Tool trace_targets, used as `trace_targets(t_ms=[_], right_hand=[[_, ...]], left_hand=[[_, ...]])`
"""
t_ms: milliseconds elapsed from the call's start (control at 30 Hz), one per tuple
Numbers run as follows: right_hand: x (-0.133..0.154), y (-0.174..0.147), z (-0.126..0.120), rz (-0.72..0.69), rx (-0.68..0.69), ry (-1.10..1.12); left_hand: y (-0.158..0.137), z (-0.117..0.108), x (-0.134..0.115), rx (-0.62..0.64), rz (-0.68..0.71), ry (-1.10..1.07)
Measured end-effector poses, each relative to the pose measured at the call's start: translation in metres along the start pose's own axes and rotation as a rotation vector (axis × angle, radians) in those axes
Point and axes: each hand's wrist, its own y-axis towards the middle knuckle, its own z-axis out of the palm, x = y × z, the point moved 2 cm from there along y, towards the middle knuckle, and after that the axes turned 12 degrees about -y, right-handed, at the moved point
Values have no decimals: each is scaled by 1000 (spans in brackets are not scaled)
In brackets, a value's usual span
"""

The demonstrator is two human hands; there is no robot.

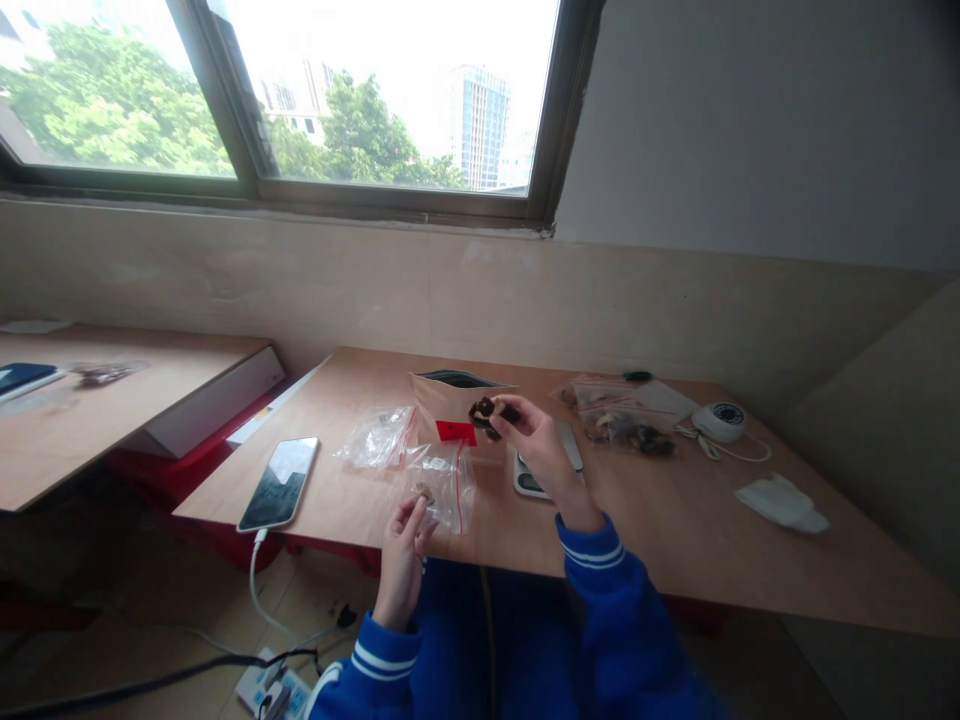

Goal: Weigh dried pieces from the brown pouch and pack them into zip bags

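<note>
My right hand (536,440) is raised over the table, its fingers closed on several dark brown, curled pieces (484,412) that look like dried mushroom. Under that hand, partly covered, lies a white kitchen scale (531,480). Near the front edge my left hand (406,545) pinches a small tan dried piece (425,492), in front of a clear zip bag (454,495) with a red seal line. Behind them stands a brown paper pouch (431,400), its dark mouth open, with a red label (456,432). A second clear zip bag (375,438) lies to its left.
On the right are filled zip bags (626,420), a white round device (720,422) with a cable, and a crumpled white tissue (781,502). A phone (281,483) charges at the left edge, its cord running to a power strip (274,688) on the floor.
</note>
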Motion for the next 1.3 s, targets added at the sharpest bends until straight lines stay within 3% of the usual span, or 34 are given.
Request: trace_targets(t_ms=[167,333,600,833,967,1100,1200,1300], right_hand=[[35,51,5,-244,37,-321],[53,69,15,-446,199,-690],[54,75,27,-493,318,-941],[49,82,29,-441,316,-861],[55,71,26,-500,252,-803],[63,39,17,-580,80,-672],[46,7,11,-450,34,-615],[6,-22,13,-200,170,-616]], left_hand=[[-2,-1,-1,6,-13,26],[-3,-5,-5,-34,-32,9],[-7,-3,-7,-41,-32,-12],[-11,-2,-9,-17,-31,22],[-12,-1,-9,-1,-20,33],[-11,0,-9,35,-15,54],[-11,1,-8,17,-6,13],[-13,4,-8,21,-16,-14]])
